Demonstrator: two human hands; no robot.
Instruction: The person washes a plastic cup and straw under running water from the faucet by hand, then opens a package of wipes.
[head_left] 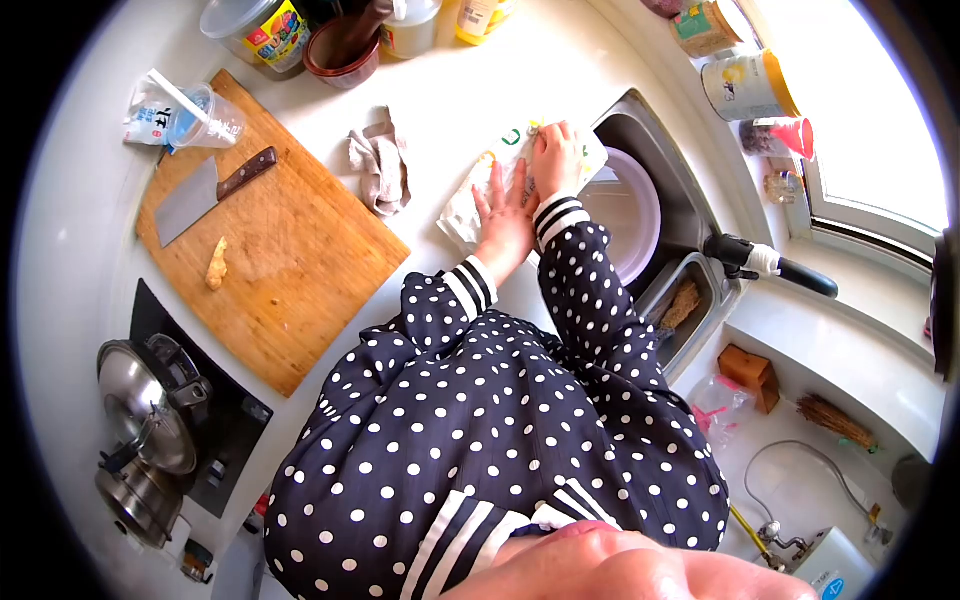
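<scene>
A white plastic bag with green and yellow print lies on the counter by the sink. My left hand lies flat on it, fingers spread. My right hand is at the bag's far end, its fingers curled and closed on the plastic. What is inside the bag cannot be seen. To the left, a crumpled grey-beige cloth rests on the counter. Just right of my hands, a round white basin sits in the sink.
On the wooden cutting board lie a cleaver and a piece of ginger. A clear plastic cup stands at its corner. The metal sink has a black faucet. Pots stand lower left, jars along the windowsill.
</scene>
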